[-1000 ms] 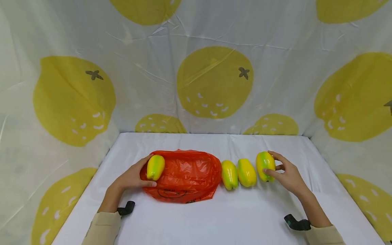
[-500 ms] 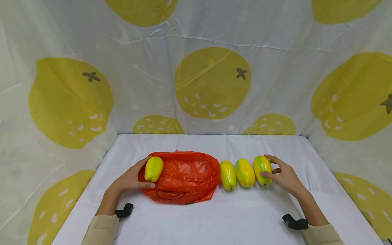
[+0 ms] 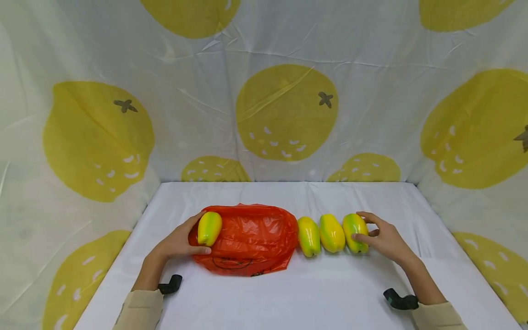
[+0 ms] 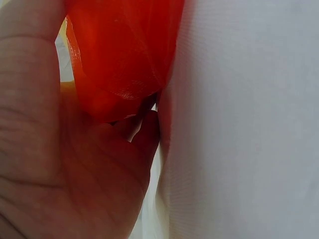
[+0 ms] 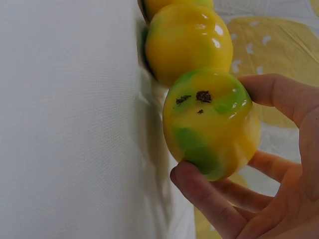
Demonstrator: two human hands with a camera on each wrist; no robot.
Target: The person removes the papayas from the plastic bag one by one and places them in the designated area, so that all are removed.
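A red plastic bag (image 3: pixel 251 238) lies spread on the white table. My left hand (image 3: pixel 178 239) curves round its left end, thumb in front and fingers behind. A yellow-green papaya (image 3: pixel 209 228) sits at that end of the bag, between thumb and fingers. In the left wrist view the red plastic (image 4: pixel 124 55) fills the space inside the hand, hiding that papaya. My right hand (image 3: pixel 387 238) grips the rightmost papaya (image 3: pixel 355 233) between thumb and fingers. In the right wrist view this papaya (image 5: pixel 209 129) shows dark marks on its end, close to the neighbouring papaya (image 5: pixel 189 42).
Two more papayas, one (image 3: pixel 309 236) by the bag's right edge and one (image 3: pixel 332 233) beside it, stand in a row with the gripped one. A cloth printed with lemons (image 3: pixel 288 114) hangs behind and at both sides of the white table (image 3: pixel 272 302).
My right hand has brought its papaya down and slightly left, closer to the row. The left hand, the bag and the papaya on it stay about where they were.
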